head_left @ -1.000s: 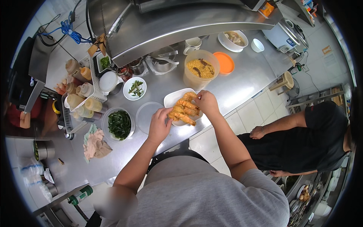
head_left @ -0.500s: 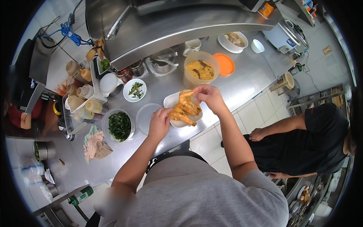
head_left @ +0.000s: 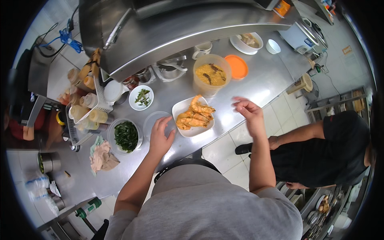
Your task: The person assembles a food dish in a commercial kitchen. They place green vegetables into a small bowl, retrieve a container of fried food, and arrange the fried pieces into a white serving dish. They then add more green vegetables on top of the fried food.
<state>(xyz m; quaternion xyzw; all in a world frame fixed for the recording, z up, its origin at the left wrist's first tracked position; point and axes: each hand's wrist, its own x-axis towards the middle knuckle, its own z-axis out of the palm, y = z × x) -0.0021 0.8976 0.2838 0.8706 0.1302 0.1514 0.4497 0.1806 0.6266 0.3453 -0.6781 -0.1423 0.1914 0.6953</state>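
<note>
Several golden-orange fried pieces (head_left: 195, 116), which look like prawns, lie heaped in a white square dish (head_left: 185, 105) on the steel counter. My left hand (head_left: 161, 136) is just left of the dish, fingers apart and holding nothing, over the edge of a round clear lid (head_left: 150, 122). To the right of the dish, my right hand (head_left: 251, 113) is raised over the counter edge, its fingers loosely bent and apart with nothing in them. Behind the dish stands a tall plastic tub (head_left: 199, 87) of yellow stew with dark pieces in it.
A tub of dark green leaves (head_left: 127, 135), a bowl of cut greens (head_left: 141, 97) and a crumpled cloth (head_left: 103, 156) are on the left. An orange lid (head_left: 237, 67) lies by the stew. Overhead projects a steel hood (head_left: 180, 38). A person in black (head_left: 316, 148) stands at right.
Both hands have let go of the fried prawns, which now rest in the dish. My right hand has moved away to the right, and my left has drawn back slightly left.
</note>
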